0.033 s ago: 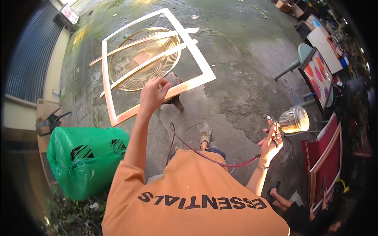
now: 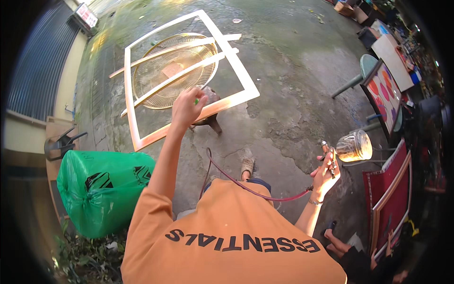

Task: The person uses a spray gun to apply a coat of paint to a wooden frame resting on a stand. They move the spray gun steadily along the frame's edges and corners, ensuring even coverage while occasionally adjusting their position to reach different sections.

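My right hand point(image 2: 325, 174) is wrapped round a small metal spray gun point(image 2: 332, 163) with a clear jar point(image 2: 354, 145) as its cup, lying sideways. A dark red hose point(image 2: 246, 189) runs from the gun's lower end across in front of my shirt. My left hand point(image 2: 188, 109) is closed, fingers curled together, over the near side of a pale rectangular frame point(image 2: 234, 98). A speck of green shows at its fingers; what they hold, if anything, I cannot make out. The frame rests over two wooden strips point(image 2: 161, 87) on a round wire fan grille point(image 2: 146, 78).
A dark stand point(image 2: 213, 124) shows beneath the grille. To the left lie a big green plastic bag point(image 2: 104, 189) and a dark chair point(image 2: 61, 144). At right stand a floral picture point(image 2: 382, 92), a green stool point(image 2: 366, 66) and red framed panels point(image 2: 390, 189). Another person's leg point(image 2: 336, 241) shows lower right.
The view has shifted very slightly. My left hand has turned a little, and a green speck now shows at its fingers. The spray gun stays in my right hand.
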